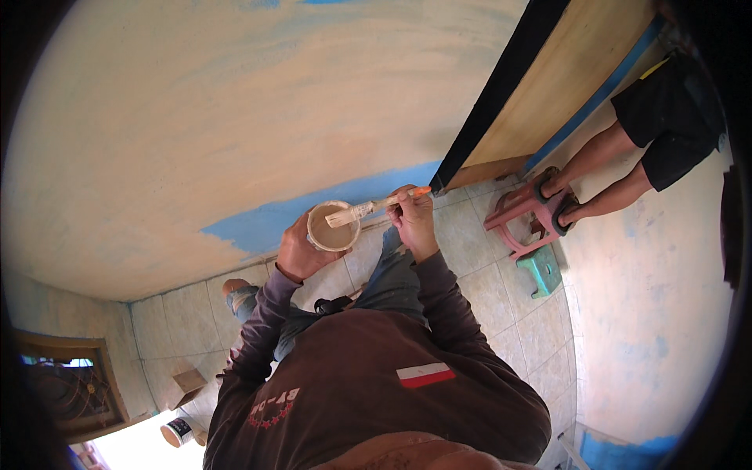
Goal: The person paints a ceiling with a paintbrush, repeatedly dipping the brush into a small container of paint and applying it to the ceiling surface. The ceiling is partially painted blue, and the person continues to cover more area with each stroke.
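Observation:
My left hand (300, 252) is wrapped round a small round tub (312, 227) of beige paint, held upright in front of me. In my right hand (413, 215) is a paintbrush (384, 204), gripped by its handle with the orange end pointing away to the right. Its paint-covered bristles lie over the tub's mouth; whether they touch the paint inside I cannot tell. Just beyond my hands stands the wall (298, 102), coated in streaky beige, with a patch of blue (266, 223) showing along its lower part.
At the right a person (619, 149) in black shorts stands on a reddish plastic stool (517, 211), with a small green stool (540, 272) beside it. A black-edged door frame (501, 90) borders the wall. A paint bucket (178, 431) and a cardboard box (188, 385) are at lower left.

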The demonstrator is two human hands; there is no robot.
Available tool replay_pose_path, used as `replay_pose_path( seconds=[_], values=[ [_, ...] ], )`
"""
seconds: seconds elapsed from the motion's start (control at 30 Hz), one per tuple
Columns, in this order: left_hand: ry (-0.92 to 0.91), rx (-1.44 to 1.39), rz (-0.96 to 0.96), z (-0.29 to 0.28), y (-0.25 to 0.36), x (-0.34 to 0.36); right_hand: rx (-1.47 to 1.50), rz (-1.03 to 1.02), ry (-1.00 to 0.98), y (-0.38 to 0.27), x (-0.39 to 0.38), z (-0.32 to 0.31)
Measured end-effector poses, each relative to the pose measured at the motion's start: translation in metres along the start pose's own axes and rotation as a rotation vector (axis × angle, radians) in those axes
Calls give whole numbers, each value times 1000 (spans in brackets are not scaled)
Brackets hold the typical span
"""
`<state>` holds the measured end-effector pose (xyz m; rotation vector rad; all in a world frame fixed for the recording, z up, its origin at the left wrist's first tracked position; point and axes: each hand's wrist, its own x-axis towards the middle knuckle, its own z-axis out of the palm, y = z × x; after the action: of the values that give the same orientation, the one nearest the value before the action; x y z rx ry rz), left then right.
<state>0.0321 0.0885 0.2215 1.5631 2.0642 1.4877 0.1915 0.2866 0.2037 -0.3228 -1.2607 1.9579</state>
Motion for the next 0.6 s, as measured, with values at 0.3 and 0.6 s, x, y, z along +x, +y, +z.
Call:
replay_pose_path(
  seconds=[0.3,0.6],
  values=[
    [-5,-39,27,-2,15,6,28,16,91,-7,-5,0],
    [-27,-193,4,-6,30,17,79,-11,17,-32,-4,-1]
  ],
)
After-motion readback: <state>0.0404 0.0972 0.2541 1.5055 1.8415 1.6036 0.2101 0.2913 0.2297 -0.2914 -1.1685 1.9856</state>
